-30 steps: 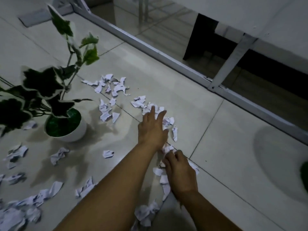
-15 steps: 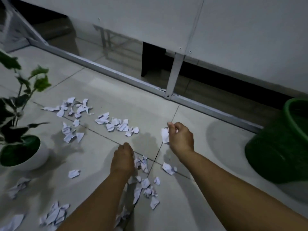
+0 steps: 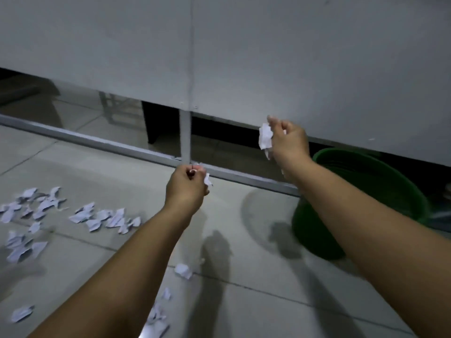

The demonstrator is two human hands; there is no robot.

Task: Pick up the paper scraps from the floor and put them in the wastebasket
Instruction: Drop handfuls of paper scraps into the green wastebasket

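Note:
My right hand [image 3: 289,142] is raised and closed on a crumpled white paper scrap [image 3: 265,137], just left of the green wastebasket [image 3: 366,191], whose near side my right forearm hides. My left hand [image 3: 186,187] is lifted above the floor at centre, fingers pinched on a small white scrap [image 3: 208,179]. Several white paper scraps [image 3: 107,218] lie scattered on the grey floor tiles at the left, and more scraps [image 3: 183,270] lie between my forearms.
A grey metal rail [image 3: 97,142] with an upright post [image 3: 185,137] runs across the floor below a pale wall panel [image 3: 219,57]. Glass and a dark gap lie behind the rail. Bare tile [image 3: 268,289] shows between my arms.
Both hands have risen from the floor with scraps and swung right toward the wastebasket. The view has turned right; the potted plant has left the frame.

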